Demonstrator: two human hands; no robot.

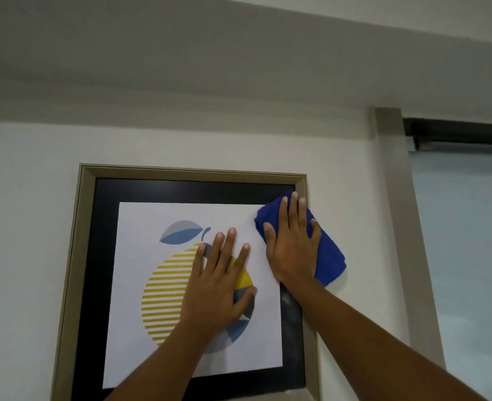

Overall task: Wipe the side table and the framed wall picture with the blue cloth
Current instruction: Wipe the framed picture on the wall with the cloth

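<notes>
The framed wall picture (76, 256) hangs on a pale wall; it has a beige frame, a black mat and a print of a striped yellow and blue fruit. My right hand (292, 244) lies flat on the folded blue cloth (330, 256) and presses it against the picture's upper right corner, over the frame's right edge. My left hand (218, 287) rests flat on the glass over the fruit, fingers spread, holding nothing. The side table is out of view.
A beige door or window post (404, 227) runs down the wall to the right of the picture. Beyond it is a frosted pane (470, 256) under a dark rail (456, 131). A ceiling beam crosses above.
</notes>
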